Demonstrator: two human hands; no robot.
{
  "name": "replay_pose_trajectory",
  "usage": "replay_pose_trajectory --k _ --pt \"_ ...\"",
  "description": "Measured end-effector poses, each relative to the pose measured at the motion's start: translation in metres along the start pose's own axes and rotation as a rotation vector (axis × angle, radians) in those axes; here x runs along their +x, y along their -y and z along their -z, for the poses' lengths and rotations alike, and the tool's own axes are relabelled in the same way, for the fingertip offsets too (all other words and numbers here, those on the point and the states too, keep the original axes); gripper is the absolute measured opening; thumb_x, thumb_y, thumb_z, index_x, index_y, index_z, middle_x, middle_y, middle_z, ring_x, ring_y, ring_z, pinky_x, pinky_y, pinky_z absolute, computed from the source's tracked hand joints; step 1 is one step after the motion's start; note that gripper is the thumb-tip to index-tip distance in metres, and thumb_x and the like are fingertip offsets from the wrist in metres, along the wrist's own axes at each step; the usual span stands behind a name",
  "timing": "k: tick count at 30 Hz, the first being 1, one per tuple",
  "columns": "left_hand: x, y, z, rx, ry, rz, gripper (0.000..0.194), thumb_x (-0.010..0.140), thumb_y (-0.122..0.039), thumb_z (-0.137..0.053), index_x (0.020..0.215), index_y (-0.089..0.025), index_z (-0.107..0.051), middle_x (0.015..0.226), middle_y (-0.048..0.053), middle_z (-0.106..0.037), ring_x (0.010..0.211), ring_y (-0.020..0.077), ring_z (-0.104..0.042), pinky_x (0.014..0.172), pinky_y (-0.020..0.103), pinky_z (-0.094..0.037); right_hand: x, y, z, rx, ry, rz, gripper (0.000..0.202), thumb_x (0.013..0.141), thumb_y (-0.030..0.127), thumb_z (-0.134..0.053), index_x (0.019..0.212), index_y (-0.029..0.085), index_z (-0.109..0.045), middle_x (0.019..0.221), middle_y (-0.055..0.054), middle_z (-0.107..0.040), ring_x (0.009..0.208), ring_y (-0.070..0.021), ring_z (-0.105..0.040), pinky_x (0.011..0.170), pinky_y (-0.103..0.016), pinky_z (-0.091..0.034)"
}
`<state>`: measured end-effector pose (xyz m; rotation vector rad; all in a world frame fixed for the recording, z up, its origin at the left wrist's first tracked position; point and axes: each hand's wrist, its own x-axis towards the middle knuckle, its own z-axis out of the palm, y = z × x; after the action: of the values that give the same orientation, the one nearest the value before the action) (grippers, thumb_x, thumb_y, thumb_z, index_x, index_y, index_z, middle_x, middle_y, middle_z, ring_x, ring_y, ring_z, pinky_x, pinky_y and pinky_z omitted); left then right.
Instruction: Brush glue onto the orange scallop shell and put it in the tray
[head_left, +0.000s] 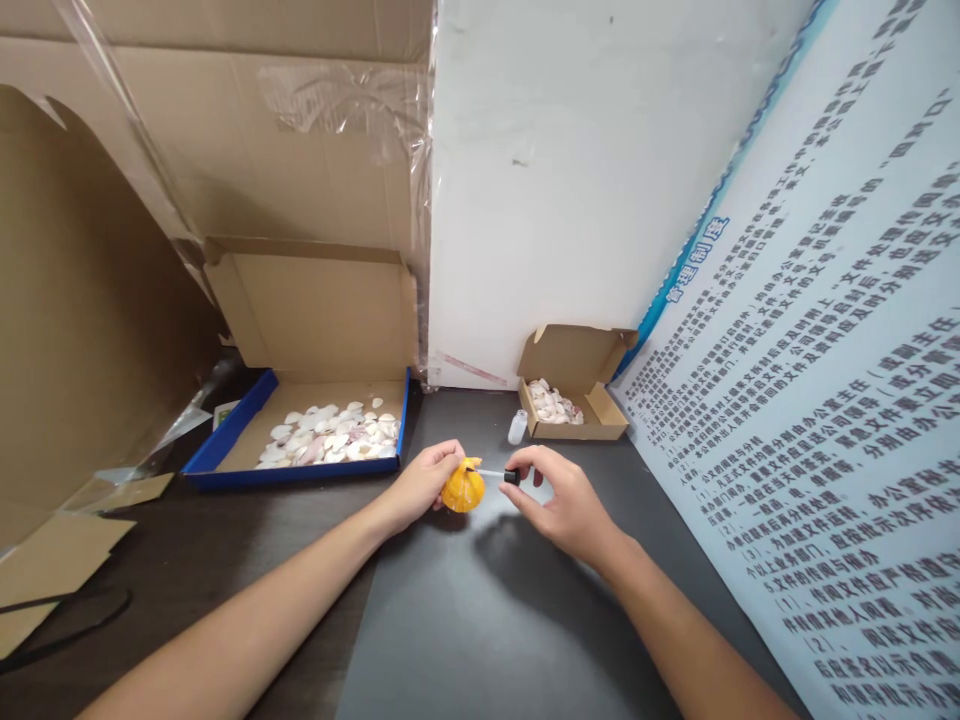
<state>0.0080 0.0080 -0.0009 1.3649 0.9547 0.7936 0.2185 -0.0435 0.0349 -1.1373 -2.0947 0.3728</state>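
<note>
Blue-walled box (300,476), at left rear of the surface (300,690): its cardboard lid (315,310) stands raised behind it, and a loose layer of pale shells (337,435), whitish with some pinkish, covers much of its floor, overlapping toward the front right. Small cardboard box (581,432), at right rear: its lid is likewise raised, and a heap of similar pale shells (553,402) lies toward its left side. Small translucent bottle (517,428): upright, just beside the small box's left front corner; its contents are too indistinct to tell.

Orange shell (463,489): ribbed and fan-shaped, above the dark grey mat (450,620), between my two hands and in front of both boxes. My left grip (420,484) is closed on its left edge, thumb uppermost, the other fingers partly hidden behind. My right grip (566,495) pinches a black cap (512,476) between thumb and fingertips, parted only by the cap's width. A thin pale stem (491,473) extends from the cap leftward, roughly level, to the upper right of the orange shell; I cannot tell whether its tip touches.
</note>
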Motion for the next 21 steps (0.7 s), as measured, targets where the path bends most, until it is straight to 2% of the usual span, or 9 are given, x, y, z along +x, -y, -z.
replay_pose_trajectory --k 2,5,9,11,13,15,19,21 --pt "0.0 0.0 0.0 0.002 -0.004 0.003 0.029 0.082 -0.047 -0.051 0.073 -0.02 -0.044 0.051 -0.007 -0.044 0.037 0.0057 -0.034 0.034 0.016 -0.026 0.0 0.0 0.001 -0.016 0.021 0.033 0.007 0.087 0.025 -0.06 0.093 0.022 -0.058 0.087 -0.005 -0.065 0.081 -0.0197 -0.059 0.075 -0.032 -0.045" --pt "0.0 0.0 0.0 0.001 -0.007 0.0 0.029 0.082 -0.046 -0.05 0.072 -0.02 -0.043 0.052 -0.007 -0.045 0.038 0.0057 -0.035 0.034 0.015 -0.027 0.0 0.0 0.003 0.035 0.16 0.041 0.008 0.084 0.023 -0.063 0.089 0.022 -0.057 0.084 -0.002 -0.064 0.078 -0.0177 -0.058 0.074 -0.03 -0.045" --pt "0.0 0.001 0.001 0.003 0.0 -0.002 0.029 0.082 -0.046 -0.05 0.073 -0.02 -0.044 0.053 -0.007 -0.044 0.038 0.0057 -0.035 0.034 0.015 -0.027 0.001 -0.003 0.004 0.032 0.013 -0.011 0.01 0.087 0.024 -0.06 0.095 0.022 -0.057 0.088 -0.003 -0.064 0.08 -0.0179 -0.058 0.074 -0.029 -0.045" --pt "0.0 0.001 0.001 0.003 -0.001 -0.004 0.029 0.082 -0.046 -0.051 0.072 -0.02 -0.043 0.053 -0.007 -0.044 0.039 0.0059 -0.035 0.034 0.015 -0.027 0.001 -0.003 0.006 0.012 0.04 0.009 0.01 0.086 0.021 -0.06 0.096 0.022 -0.057 0.089 -0.003 -0.064 0.082 -0.0184 -0.058 0.075 -0.03 -0.045" --pt "0.0 0.001 0.001 -0.003 -0.001 -0.007 0.029 0.082 -0.047 -0.051 0.072 -0.02 -0.042 0.053 -0.007 -0.044 0.039 0.006 -0.035 0.033 0.015 -0.026 0.001 -0.002 0.009 0.002 0.153 0.058 0.012 0.083 0.018 -0.062 0.093 0.023 -0.057 0.09 -0.003 -0.065 0.084 -0.0188 -0.058 0.078 -0.031 -0.045" --pt "0.0 0.002 0.001 -0.011 -0.001 -0.006 0.03 0.081 -0.047 -0.051 0.072 -0.02 -0.042 0.053 -0.007 -0.044 0.039 0.006 -0.036 0.033 0.015 -0.026 0.001 0.001 0.012 -0.017 0.199 0.086 0.013 0.081 0.018 -0.064 0.091 0.023 -0.057 0.089 -0.002 -0.065 0.084 -0.0196 -0.058 0.08 -0.033 -0.045" --pt "0.0 0.002 0.001 -0.016 -0.001 -0.005 0.03 0.081 -0.047 -0.052 0.072 -0.02 -0.043 0.054 -0.007 -0.045 0.039 0.0059 -0.036 0.034 0.015 -0.027 0.001 0.002 0.01 -0.059 0.073 0.074 0.012 0.083 0.019 -0.062 0.093 0.022 -0.056 0.091 -0.004 -0.065 0.087 -0.0212 -0.057 0.081 -0.035 -0.044" --pt "0.0 0.002 0.001 -0.021 0.005 -0.009 0.029 0.082 -0.046 -0.051 0.072 -0.02 -0.042 0.054 -0.007 -0.046 0.039 0.0058 -0.036 0.034 0.015 -0.027 0.001 0.001 0.008 -0.064 0.092 0.051 0.011 0.084 0.019 -0.061 0.093 0.022 -0.056 0.091 -0.004 -0.065 0.086 -0.021 -0.057 0.08 -0.035 -0.044"
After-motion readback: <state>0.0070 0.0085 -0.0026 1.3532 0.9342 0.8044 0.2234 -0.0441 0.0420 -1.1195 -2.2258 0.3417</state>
